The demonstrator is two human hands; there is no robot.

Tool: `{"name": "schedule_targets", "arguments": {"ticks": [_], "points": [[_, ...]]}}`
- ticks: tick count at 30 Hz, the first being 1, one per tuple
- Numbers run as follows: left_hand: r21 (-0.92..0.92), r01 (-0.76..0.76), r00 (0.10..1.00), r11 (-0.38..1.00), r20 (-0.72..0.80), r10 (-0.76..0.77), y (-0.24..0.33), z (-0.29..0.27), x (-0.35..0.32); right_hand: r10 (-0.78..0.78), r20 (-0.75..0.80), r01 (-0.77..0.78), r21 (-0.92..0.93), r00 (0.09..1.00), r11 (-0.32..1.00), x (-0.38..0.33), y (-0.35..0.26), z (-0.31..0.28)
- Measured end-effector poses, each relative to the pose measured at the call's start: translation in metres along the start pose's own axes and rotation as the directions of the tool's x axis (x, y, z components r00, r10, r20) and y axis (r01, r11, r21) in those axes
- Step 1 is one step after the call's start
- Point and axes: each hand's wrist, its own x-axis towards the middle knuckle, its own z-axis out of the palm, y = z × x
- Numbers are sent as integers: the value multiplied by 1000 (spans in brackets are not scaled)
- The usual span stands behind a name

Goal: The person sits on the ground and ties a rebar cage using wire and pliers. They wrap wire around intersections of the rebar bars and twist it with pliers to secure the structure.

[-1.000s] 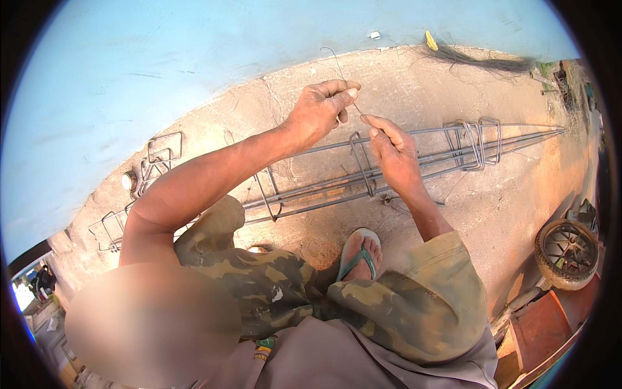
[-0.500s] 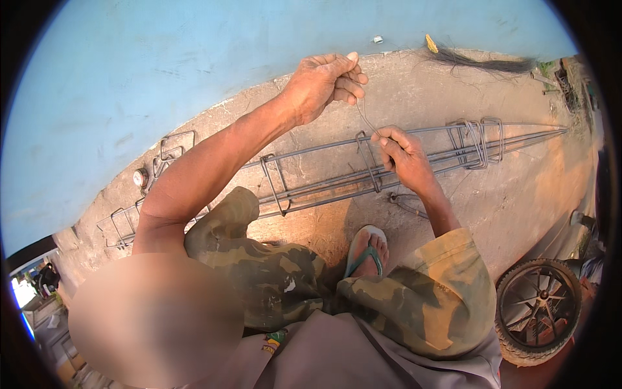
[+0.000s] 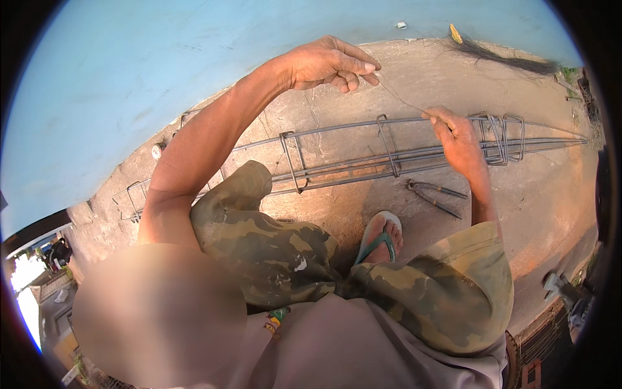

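A thin tie wire runs between my two hands, above a long rebar cage lying on the concrete. My left hand pinches the wire's upper end between thumb and forefinger, its other fingers loosely curled. Lower and to the right, my right hand grips the other end with closed fingers. Square bent stirrups stand around the long bars, and several more are bunched together just right of my right hand. Pincers lie with handles apart on the ground below that hand.
A blue wall rises along the far side. At its foot lies a bundle of dark wire with a yellow piece at its end. A round gauge-like object sits at the left. My sandalled foot is close to the cage.
My hands have moved apart, the right one going right and up, and the wire between them is stretched longer. The pincers now show more fully. The view has shifted somewhat.
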Motion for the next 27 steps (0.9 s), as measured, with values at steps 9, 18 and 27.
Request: {"name": "schedule_targets", "arguments": {"ticks": [9, 18, 27], "points": [[613, -79, 997, 786, 70, 45, -24, 34, -15, -86, -51, 84, -49, 995, 995, 4, 16, -5], [310, 164, 977, 936, 83, -198, -23, 39, -2, -123, -70, 112, -150, 990, 982, -3, 17, -13], [489, -4, 994, 872, 100, -52, -19, 76, 16, -129, 44, 130, 0, 991, 992, -6, 6, 28]]}}
